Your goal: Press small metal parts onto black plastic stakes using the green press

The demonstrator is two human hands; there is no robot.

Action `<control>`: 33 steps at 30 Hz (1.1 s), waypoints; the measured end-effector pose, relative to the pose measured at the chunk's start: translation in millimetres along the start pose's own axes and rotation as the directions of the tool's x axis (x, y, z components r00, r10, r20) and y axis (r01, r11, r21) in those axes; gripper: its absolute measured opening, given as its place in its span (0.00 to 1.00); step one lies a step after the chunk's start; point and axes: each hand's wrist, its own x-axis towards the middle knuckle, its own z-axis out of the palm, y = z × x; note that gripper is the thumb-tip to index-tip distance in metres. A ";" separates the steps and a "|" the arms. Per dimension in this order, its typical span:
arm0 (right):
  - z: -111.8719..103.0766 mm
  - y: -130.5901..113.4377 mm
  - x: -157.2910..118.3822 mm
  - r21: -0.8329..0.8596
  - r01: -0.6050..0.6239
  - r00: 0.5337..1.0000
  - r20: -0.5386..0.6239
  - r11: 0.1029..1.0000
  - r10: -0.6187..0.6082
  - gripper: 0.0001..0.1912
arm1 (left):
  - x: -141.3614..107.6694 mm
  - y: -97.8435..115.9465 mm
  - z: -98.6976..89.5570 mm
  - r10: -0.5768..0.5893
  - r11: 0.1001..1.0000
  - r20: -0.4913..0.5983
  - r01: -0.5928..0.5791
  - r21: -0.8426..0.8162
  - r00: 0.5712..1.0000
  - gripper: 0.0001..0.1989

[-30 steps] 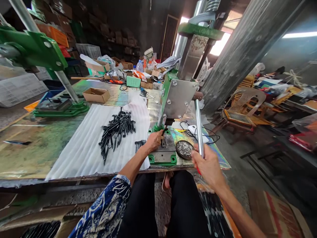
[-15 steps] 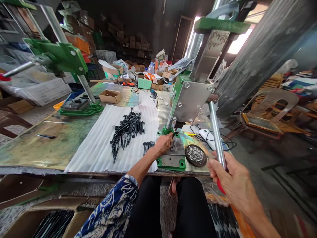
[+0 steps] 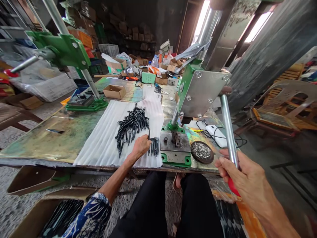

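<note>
My left hand (image 3: 141,145) is over the white foam sheet (image 3: 99,138), fingers pinched on a thin black peg (image 3: 149,133) whose end sticks up past the fingertips. Beside it lies a short row of black pegs (image 3: 155,147); a larger heap of the same pegs (image 3: 133,124) is behind. My right hand (image 3: 247,175) is wrapped around the lower end of a steel lever (image 3: 229,129), where part of a red grip shows. The lever belongs to a green hand press (image 3: 195,94). Under its ram, the steel base block (image 3: 168,145) carries a small fixture (image 3: 176,139).
A round dark dish (image 3: 192,156) of small metal pins (image 3: 201,150) sits right of the press base. Behind it are a white device (image 3: 216,135) and black cable. A second green press (image 3: 58,49) stands left. Cardboard boxes (image 3: 114,92) and clutter lie farther back.
My left hand has moved from the press fixture leftward to the row of pegs on the foam. My right hand stays on the lever. The view has shifted slightly.
</note>
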 end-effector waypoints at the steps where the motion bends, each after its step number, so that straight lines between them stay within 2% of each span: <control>1: -0.1 -1.3 0.0 -0.020 0.009 1.000 -0.001 1.000 -0.009 0.22 | -1.9 -7.6 2.9 -0.030 0.996 0.026 0.028 0.079 0.999 0.08; 4: -1.1 -2.2 0.1 -0.063 0.036 0.999 0.006 0.997 -0.036 0.21 | -5.2 -18.4 15.1 -0.086 0.986 0.065 0.075 0.147 0.994 0.10; 10: -3.3 -0.1 -1.6 0.004 -0.009 1.000 0.019 1.000 0.008 0.23 | -10.3 -13.8 26.7 -0.084 0.984 0.090 0.069 0.165 0.992 0.15; 14: -3.6 -7.3 -3.3 0.007 -0.048 0.998 0.041 0.999 0.048 0.23 | -12.0 -19.7 21.4 -0.076 0.988 0.079 0.065 0.138 0.994 0.16; 17: -5.2 -8.1 -3.1 0.032 -0.090 0.994 0.063 0.995 0.087 0.25 | -8.1 -30.8 12.0 -0.124 0.983 0.023 0.119 0.137 0.992 0.16; 21: -6.8 -3.3 -2.1 0.097 -0.110 0.992 0.069 0.989 0.103 0.26 | 5.6 -44.7 -1.2 -0.205 0.964 -0.068 0.214 0.156 0.976 0.16; 25: -5.8 0.8 -1.0 0.096 -0.129 0.990 0.075 0.987 0.122 0.26 | 21.7 -51.4 -4.8 -0.238 0.951 -0.118 0.256 0.171 0.964 0.16; 29: -6.2 2.8 0.2 0.127 -0.136 0.987 0.105 0.982 0.123 0.25 | 32.3 -52.3 -2.4 -0.236 0.949 -0.127 0.257 0.184 0.963 0.18; 33: -8.2 -4.3 -2.7 0.152 -0.131 0.986 0.126 0.980 0.112 0.24 | 41.0 -49.0 -2.7 -0.226 0.953 -0.089 0.239 0.189 0.970 0.17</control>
